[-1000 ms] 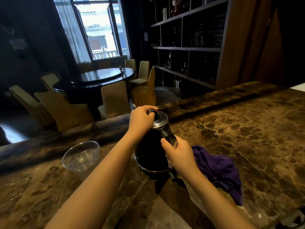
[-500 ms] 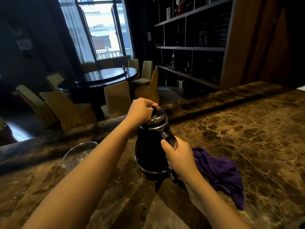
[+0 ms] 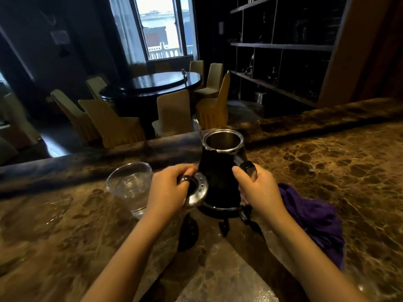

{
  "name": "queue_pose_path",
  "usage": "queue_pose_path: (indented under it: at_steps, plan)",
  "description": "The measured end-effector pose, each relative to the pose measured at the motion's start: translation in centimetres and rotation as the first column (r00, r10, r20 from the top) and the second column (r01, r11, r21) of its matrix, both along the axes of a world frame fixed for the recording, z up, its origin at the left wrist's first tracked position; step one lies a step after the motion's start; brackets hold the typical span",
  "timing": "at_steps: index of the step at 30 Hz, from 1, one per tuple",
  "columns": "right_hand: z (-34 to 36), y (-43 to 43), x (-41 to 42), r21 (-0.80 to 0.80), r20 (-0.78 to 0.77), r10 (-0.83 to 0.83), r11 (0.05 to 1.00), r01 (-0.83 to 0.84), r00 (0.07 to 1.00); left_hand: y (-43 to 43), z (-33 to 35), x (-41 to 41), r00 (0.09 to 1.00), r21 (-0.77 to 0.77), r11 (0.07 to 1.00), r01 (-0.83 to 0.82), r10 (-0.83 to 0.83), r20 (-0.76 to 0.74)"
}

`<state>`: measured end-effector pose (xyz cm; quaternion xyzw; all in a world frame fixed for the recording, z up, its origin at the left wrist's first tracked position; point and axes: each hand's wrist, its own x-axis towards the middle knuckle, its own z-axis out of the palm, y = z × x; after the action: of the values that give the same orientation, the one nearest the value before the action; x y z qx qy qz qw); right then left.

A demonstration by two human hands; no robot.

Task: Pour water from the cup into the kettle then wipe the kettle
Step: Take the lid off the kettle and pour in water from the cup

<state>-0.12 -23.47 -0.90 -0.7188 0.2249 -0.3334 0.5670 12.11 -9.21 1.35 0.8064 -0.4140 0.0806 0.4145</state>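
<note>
A black kettle [image 3: 218, 171] with a steel rim stands on the brown marble counter [image 3: 327, 166], its mouth uncovered. My right hand [image 3: 259, 190] grips the kettle's black handle. My left hand [image 3: 168, 190] holds the steel kettle lid [image 3: 196, 190] low beside the kettle's left side, just above the counter. A clear plastic cup [image 3: 130, 184] with water in it stands left of my left hand. A purple cloth [image 3: 314, 219] lies crumpled on the counter right of the kettle, partly behind my right forearm.
The counter's raised back ledge [image 3: 109, 155] runs behind the kettle and cup. Beyond it are a round dark dining table [image 3: 161, 81] with covered chairs, a window, and dark wall shelves [image 3: 283, 46] at the right.
My left hand has lifted the lid off the kettle and brought it down to the kettle's left side. The kettle's mouth now stands uncovered. My right hand has stayed on the handle.
</note>
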Motion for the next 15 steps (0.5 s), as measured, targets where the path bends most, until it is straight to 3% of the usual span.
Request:
queue_pose_path:
  at_steps: [3, 5, 11, 15]
  plan:
    - [0.2, 0.2, 0.0, 0.005, 0.034, 0.011, 1.0, -0.011, 0.999, 2.6, -4.6, -0.8, 0.992, 0.002, 0.993, -0.12, 0.12, 0.035]
    - [0.1, 0.5, 0.1, 0.003, 0.048, 0.013, 1.0, -0.013, 0.999, 3.3, -6.9, -0.8, 0.985, 0.092, 0.981, -0.173, 0.169, 0.045]
    - [-0.2, 1.9, 0.8, 0.027, 0.066, 0.022, 0.999, -0.024, 0.998, 3.3, -9.7, -0.5, 0.981, 0.219, 0.958, -0.186, 0.192, -0.005]
    - [-0.3, 2.3, 0.9, 0.023, 0.071, 0.003, 1.0, -0.004, 0.997, 3.5, -8.8, -0.6, 0.974, 0.357, 0.913, -0.198, 0.142, 0.177]
